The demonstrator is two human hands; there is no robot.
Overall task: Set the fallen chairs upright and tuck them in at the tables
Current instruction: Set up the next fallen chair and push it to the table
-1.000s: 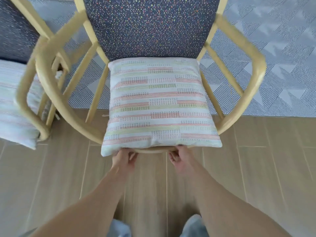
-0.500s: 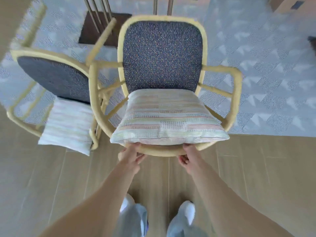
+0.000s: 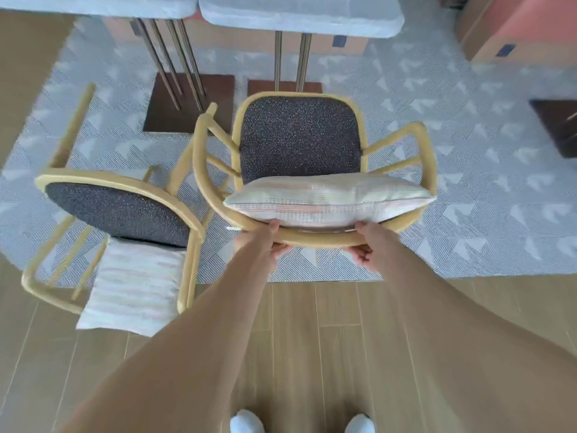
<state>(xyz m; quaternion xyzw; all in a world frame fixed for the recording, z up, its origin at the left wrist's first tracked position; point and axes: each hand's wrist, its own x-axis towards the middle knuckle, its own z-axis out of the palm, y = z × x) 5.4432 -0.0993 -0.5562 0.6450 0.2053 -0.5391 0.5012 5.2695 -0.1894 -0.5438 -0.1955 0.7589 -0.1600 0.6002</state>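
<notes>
Yellow-framed chair (image 3: 299, 142), gripped at its front seat rail by left hand (image 3: 260, 245) and right hand (image 3: 367, 245), has tipped from flat toward upright. Second chair (image 3: 118, 220) remains fallen; tucking under table (image 3: 301, 14) follows.

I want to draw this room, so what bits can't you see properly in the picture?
Head view:
- Held chair: its legs are hidden below the seat and striped cushion.
- Left hand and right hand: fingers curl under the seat rim, tips hidden.
- Tables: tops cut off by the upper edge.
- Other chair: motion blur smears its frame; its footing is unclear.
- Dark base: cut off by the right edge.
</notes>
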